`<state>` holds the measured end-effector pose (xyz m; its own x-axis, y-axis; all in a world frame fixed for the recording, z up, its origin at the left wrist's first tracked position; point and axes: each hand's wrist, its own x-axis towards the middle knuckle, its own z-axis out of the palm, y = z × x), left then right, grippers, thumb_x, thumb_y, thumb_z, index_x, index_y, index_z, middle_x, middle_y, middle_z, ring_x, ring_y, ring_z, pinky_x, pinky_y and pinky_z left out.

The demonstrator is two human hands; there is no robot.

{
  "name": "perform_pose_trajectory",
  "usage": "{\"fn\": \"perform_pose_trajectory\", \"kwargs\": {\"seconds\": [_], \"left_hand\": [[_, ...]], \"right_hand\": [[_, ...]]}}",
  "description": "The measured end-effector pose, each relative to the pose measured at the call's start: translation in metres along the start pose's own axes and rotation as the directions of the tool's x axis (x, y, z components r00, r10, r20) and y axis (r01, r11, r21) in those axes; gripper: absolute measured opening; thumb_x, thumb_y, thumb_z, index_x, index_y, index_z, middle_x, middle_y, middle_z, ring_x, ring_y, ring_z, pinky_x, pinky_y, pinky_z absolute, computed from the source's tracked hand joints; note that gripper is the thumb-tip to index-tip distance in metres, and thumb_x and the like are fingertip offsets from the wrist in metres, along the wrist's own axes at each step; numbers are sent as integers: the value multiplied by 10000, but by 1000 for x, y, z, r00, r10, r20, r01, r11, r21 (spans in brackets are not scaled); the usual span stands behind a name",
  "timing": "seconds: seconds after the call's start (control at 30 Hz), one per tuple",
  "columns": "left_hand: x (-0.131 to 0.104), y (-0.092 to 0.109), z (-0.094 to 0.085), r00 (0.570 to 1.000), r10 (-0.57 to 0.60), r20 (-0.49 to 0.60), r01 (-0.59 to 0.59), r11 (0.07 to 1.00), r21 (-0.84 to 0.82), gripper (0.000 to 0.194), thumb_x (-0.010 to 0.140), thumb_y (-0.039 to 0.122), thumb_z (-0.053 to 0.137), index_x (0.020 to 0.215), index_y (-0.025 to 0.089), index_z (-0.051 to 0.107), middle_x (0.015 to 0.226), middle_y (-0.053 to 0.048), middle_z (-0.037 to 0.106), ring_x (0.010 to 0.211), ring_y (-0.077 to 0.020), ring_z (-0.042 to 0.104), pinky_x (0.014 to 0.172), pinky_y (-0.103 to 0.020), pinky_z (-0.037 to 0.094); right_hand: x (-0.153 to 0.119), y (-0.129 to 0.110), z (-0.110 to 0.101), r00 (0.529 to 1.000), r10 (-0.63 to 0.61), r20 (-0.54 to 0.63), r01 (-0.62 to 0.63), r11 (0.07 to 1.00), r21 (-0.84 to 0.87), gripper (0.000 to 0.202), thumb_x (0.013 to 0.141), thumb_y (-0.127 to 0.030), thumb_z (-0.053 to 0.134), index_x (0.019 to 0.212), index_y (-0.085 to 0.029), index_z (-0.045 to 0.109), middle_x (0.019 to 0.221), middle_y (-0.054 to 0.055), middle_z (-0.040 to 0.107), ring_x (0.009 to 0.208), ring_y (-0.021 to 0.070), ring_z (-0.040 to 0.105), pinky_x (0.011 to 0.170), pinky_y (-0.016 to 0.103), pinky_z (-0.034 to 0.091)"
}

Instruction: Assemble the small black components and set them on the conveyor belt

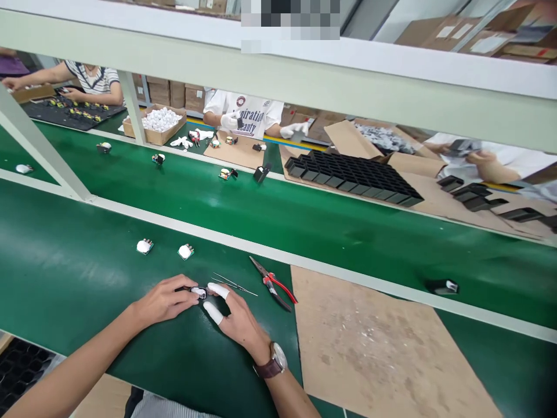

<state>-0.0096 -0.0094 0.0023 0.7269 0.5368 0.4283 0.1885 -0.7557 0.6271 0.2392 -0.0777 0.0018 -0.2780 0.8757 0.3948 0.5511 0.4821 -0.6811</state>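
Note:
Between my two hands, just above the green tabletop, is a small black part with a white piece inside. My left hand grips it from the left with thumb and fingertips. On its other side my right hand, with white covers on thumb and forefinger, pinches its right edge. Metal tweezers lie just beyond the right hand. Pliers with red and black handles rest further right. Two small circuit boards with white domes, one on the left and one on the right, sit beyond my left hand.
A stained cardboard sheet covers the table at right. Behind a pale rail, a green belt carries several small assemblies. A frame beam crosses overhead. Across the belt, co-workers handle parts near a black tray of housings and a box of white pieces.

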Motion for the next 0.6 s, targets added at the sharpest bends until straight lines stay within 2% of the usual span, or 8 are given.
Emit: {"fn": "perform_pose_trajectory", "kwargs": {"seconds": [0.13, 0.2, 0.27, 0.37, 0.43, 0.5, 0.53, 0.6], "left_hand": [[2, 3, 6, 991, -135, -22, 129, 977, -173, 85, 945, 213, 715, 990, 252, 775, 1128, -106, 742, 933, -212, 722, 814, -324, 588], [6, 2, 8, 959, -272, -86, 237, 927, -289, 46, 900, 253, 774, 944, 241, 780, 1092, -102, 752, 916, -215, 729, 807, -326, 596], [11, 0, 9, 861, -483, -159, 358, 797, -487, 104, 877, 313, 802, 911, 221, 769, 979, -84, 759, 839, -205, 732, 756, -323, 610], [20, -2, 6, 668, -739, -90, 386, 447, -807, 239, 859, 405, 814, 845, 187, 718, 812, -43, 736, 724, -185, 717, 688, -330, 626], [24, -1, 3, 619, -785, -16, 351, 295, -888, 293, 826, 421, 842, 811, 172, 689, 788, -35, 731, 723, -185, 715, 689, -338, 631], [27, -1, 0, 617, -787, -10, 359, 293, -886, 306, 799, 410, 866, 802, 162, 687, 785, -33, 727, 716, -177, 707, 683, -330, 628], [29, -3, -3, 632, -775, -26, 383, 341, -859, 304, 798, 410, 865, 812, 160, 694, 778, -32, 724, 698, -172, 699, 672, -326, 625], [37, -13, -13, 689, -716, -110, 430, 526, -734, 302, 804, 428, 849, 843, 161, 712, 794, -38, 724, 683, -172, 692, 664, -330, 623]], "right_hand": [[0, 5, -6, 993, -35, -116, 11, 980, -199, 394, 1025, -193, 555, 1417, -236, 546, 1247, 103, 682, 1151, 242, 661, 987, 421, 571], [1, 8, -11, 992, 5, -123, -46, 944, -328, 394, 1016, -197, 560, 1410, -207, 558, 1271, 131, 656, 1165, 276, 632, 987, 463, 558], [0, 11, -14, 994, 66, -92, -99, 898, -429, 400, 1004, -202, 564, 1403, -178, 563, 1302, 153, 629, 1174, 308, 606, 977, 494, 551], [-4, 17, -14, 993, 110, -51, -120, 850, -514, 399, 994, -163, 532, 1391, -158, 570, 1296, 156, 622, 1143, 315, 596, 959, 503, 545], [-6, 23, -13, 994, 100, -38, -104, 841, -531, 403, 979, -113, 504, 1372, -153, 580, 1254, 144, 634, 1100, 298, 599, 951, 479, 544], [-7, 30, -12, 996, 77, -37, -84, 836, -541, 420, 942, -45, 475, 1322, -162, 610, 1202, 126, 646, 1057, 279, 600, 941, 446, 545], [-7, 34, -13, 996, 70, -48, -85, 829, -553, 432, 916, -15, 463, 1283, -170, 631, 1176, 120, 649, 1034, 275, 600, 931, 438, 547], [-8, 44, -16, 992, 72, -102, -118, 802, -585, 436, 872, 19, 446, 1191, -177, 668, 1133, 127, 647, 993, 283, 599, 900, 450, 551]]}}
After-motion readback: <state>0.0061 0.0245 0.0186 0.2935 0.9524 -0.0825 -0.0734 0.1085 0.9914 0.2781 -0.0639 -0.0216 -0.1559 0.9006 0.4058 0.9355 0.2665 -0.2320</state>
